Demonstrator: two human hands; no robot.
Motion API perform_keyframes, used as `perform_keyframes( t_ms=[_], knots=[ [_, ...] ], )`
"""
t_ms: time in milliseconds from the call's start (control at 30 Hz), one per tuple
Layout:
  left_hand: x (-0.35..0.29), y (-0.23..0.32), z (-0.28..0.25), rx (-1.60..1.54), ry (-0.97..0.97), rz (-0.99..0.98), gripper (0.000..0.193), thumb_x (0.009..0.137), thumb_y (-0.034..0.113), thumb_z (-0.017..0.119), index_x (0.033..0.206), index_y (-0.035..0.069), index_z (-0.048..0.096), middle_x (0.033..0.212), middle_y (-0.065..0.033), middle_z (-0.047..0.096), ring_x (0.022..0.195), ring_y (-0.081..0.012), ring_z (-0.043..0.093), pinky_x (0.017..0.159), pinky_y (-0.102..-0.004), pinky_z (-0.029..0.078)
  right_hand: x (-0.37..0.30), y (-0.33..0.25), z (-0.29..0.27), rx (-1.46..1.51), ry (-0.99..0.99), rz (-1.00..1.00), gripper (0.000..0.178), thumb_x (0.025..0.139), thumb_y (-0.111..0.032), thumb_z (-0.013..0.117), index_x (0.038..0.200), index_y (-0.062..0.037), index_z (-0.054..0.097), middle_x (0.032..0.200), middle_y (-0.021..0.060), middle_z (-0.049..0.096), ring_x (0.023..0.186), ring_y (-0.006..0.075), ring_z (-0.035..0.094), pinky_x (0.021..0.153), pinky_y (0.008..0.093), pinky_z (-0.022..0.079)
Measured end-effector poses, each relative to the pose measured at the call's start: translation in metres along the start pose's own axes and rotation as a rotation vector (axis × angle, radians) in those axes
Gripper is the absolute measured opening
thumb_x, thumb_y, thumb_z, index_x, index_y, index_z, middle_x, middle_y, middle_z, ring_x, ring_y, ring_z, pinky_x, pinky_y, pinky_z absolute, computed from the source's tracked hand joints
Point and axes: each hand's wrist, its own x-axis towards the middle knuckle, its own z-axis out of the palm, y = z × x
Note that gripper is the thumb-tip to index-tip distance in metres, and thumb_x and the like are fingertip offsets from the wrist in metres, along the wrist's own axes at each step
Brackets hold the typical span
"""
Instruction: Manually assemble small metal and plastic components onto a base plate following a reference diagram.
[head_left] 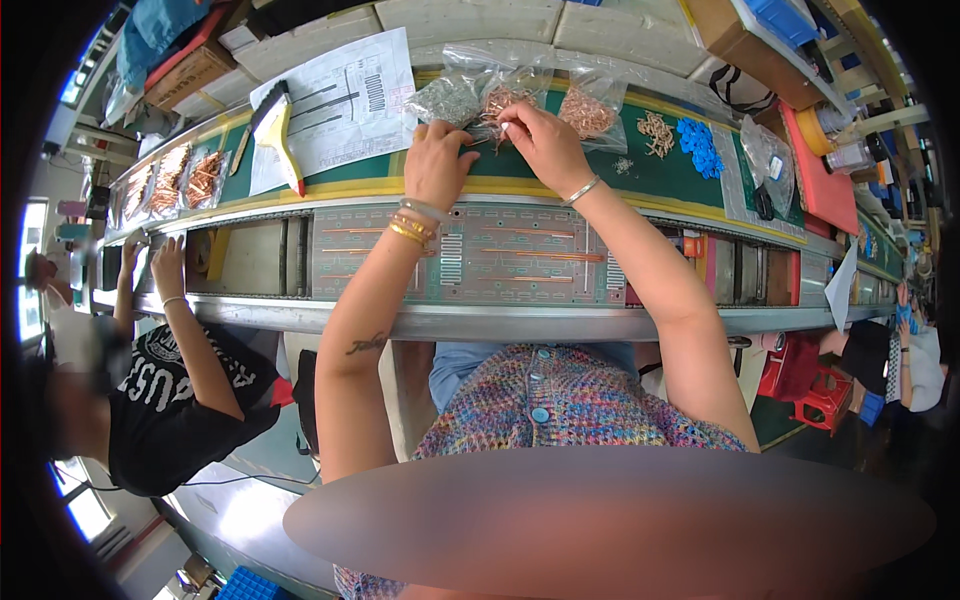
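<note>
My left hand [437, 165] reaches to the lower edge of a clear bag of small silvery parts [446, 100]. Its fingers bend down at the bag, with the thumb standing apart. Close to its right, my right hand [545, 145] has thumb and fingers drawn together at the lower edge of a bag of copper-coloured parts [508, 97]. What lies between those fingertips is too small to make out. A second bag of copper parts [588, 112] lies just beyond my right hand. Below my forearms, a panel of circuit boards [500, 272] with long copper strips sits on the conveyor rails.
On the green bench lie a printed drawing [352, 140], a brush with a pale yellow handle [275, 140], loose tan parts [655, 135] and a heap of blue parts [700, 148]. Bags of copper pieces [165, 182] lie far left, near a co-worker in black [185, 400].
</note>
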Motion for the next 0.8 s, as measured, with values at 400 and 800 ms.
perform_keyframes(
  t_ms=[400, 800],
  knots=[
    [0.002, 0.003, 0.002, 0.293, -0.133, 0.114, 0.01, 0.08, 0.013, 0.062, 0.084, 0.004, 0.059, 0.09, -0.0091, 0.053, 0.088, -0.0271, 0.055, 0.072, -0.0348, 0.048, -0.102, -0.019, -0.075, -0.016, -0.226, 0.129, 0.008, 0.083, -0.005, 0.059, 0.09, -0.0063, 0.058, 0.084, 0.0063, 0.059, 0.077, 0.0232, 0.059, 0.069, 0.033, 0.048],
    [-0.036, 0.01, -0.043, -0.159, -0.138, -0.06, 0.016, 0.084, 0.008, 0.057, 0.097, 0.002, 0.064, 0.088, -0.0112, 0.062, 0.079, -0.0303, 0.06, 0.068, -0.0362, 0.049, -0.13, -0.017, -0.059, -0.268, -0.248, -0.061, 0.022, 0.068, -0.005, 0.067, 0.089, -0.0102, 0.063, 0.08, 0.0033, 0.051, 0.078, 0.0215, 0.054, 0.066, 0.033, 0.048]
  ],
)
